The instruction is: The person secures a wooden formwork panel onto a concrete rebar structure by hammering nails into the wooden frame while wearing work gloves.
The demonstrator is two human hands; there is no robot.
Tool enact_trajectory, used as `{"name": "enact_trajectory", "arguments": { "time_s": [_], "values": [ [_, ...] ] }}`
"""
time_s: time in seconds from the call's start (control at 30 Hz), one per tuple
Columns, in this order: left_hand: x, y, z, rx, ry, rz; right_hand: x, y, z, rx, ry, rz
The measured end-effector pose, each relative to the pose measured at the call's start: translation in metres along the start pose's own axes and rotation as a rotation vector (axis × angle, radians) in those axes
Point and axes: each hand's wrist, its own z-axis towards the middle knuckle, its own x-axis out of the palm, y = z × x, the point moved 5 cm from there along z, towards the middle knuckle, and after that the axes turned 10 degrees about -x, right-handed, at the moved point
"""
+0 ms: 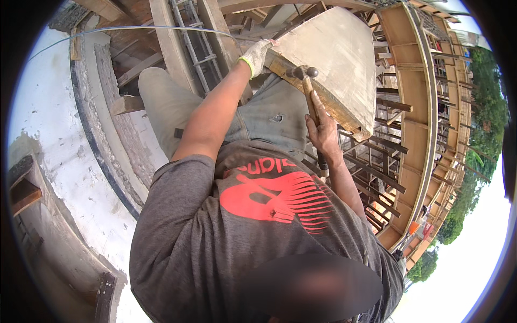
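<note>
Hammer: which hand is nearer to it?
Right: the right hand holds the hammer; the gloved left hand is apart from it, at the left end of the board.

On your left there is a white, stained surface (59, 102). On your right you have wooden formwork (414, 129) with many timbers (396, 105); beyond are green trees (487, 107) and bright sky (474, 242).

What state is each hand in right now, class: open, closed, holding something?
Left hand: gloved, at the corner of the panel; whether it is closed cannot be told.
Right hand: closed, holding the hammer by its handle.
</note>
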Motion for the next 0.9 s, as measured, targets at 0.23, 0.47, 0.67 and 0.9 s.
{"name": "enact_trajectory", "arguments": {
  "time_s": [0.23, 0.47, 0.67, 0.9],
  "values": [
    [-0.010, 0.002, -0.003, -0.161, -0.106, -0.330, -0.091, 0.076, 0.003, -0.497, -0.743, 0.194],
    [0.022, -0.023, -0.029, -0.350, -0.093, -0.514, -0.017, 0.013, 0.009, -0.001, 0.270, -0.415],
    [0.032, -0.021, -0.031, -0.156, -0.046, -0.472, -0.101, 0.088, 0.022, -0.346, -0.202, -0.352],
    [0.016, -0.008, -0.015, -0.109, -0.083, -1.012, -0.033, 0.047, -0.020, -0.311, -0.356, -0.096]
  ]
}}
